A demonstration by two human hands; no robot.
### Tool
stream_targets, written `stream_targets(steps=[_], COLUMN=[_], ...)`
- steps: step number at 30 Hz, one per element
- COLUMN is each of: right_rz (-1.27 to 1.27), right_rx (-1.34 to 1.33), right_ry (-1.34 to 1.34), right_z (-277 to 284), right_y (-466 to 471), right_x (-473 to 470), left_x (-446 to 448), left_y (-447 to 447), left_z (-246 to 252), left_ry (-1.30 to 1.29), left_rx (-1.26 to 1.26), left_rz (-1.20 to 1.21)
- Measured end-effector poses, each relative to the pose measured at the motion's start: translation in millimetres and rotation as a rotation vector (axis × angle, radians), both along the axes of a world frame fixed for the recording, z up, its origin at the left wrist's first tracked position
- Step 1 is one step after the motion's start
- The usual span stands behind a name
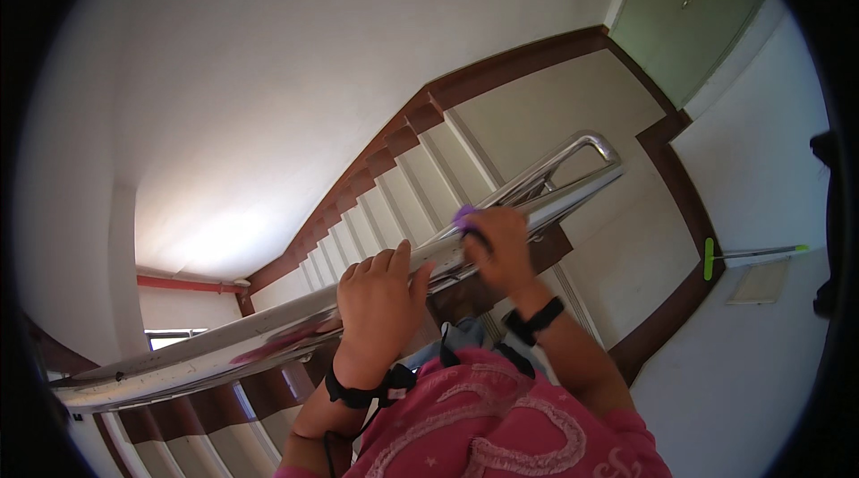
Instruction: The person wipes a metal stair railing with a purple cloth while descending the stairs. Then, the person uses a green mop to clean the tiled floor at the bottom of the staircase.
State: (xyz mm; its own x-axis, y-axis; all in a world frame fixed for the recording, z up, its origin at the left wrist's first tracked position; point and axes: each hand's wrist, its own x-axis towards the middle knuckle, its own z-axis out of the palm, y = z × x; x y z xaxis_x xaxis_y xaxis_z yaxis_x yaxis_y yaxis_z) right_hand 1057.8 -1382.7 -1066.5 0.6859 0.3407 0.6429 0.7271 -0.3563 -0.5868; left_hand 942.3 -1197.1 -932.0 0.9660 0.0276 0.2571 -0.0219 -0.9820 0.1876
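A polished metal handrail [268, 337] runs diagonally across the stairwell in front of me. My left hand [379, 293] rests on top of it, fingers over the rail and thumb apart. Farther up the rail, my right hand [500, 246] presses a purple cloth [464, 216] against the metal. Most of that cloth is hidden beneath the hand, and a dark band or object shows by the fingers. Black straps circle both wrists. Beyond my right hand the rail bends back in a rounded metal loop [590, 142].
Stairs with brown edging [402, 176] descend on the far side of the rail; more steps [194, 438] lie on the near side. A landing [631, 229] reaches a green door [691, 8]. A green-headed mop or squeegee [709, 259] leans against the right wall.
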Motion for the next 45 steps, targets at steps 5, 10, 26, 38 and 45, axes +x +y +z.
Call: stream_targets(steps=[5, 10, 26, 38, 45], right_rz=[0.078, -0.139, -0.103, -0.451, -0.206], right_rx=[-0.063, -0.105, 0.134, 0.841, 0.875], right_ry=[0.099, 0.214, 0.256, 0.988, 1.220], right_z=[-20.1, -65.4, -66.2, -64.3, -62.5], right_y=[31.1, 7.6, 46.6, 9.6, 18.0], right_x=[-71.6, -41.4, -81.3, -13.8, -44.2], left_x=[29.2, 58.1, 77.8, 82.6, 82.3], left_y=[-39.1, -59.3, -87.9, -90.6, -92.6], left_z=[-22.7, -54.1, -66.8, -80.5, -78.5], left_ry=[0.009, -0.059, 0.008, -0.004, -0.046], left_rx=[-0.105, -0.083, -0.153, -0.015, -0.075], left_rz=[-0.051, -0.227, -0.153, -0.220, -0.208])
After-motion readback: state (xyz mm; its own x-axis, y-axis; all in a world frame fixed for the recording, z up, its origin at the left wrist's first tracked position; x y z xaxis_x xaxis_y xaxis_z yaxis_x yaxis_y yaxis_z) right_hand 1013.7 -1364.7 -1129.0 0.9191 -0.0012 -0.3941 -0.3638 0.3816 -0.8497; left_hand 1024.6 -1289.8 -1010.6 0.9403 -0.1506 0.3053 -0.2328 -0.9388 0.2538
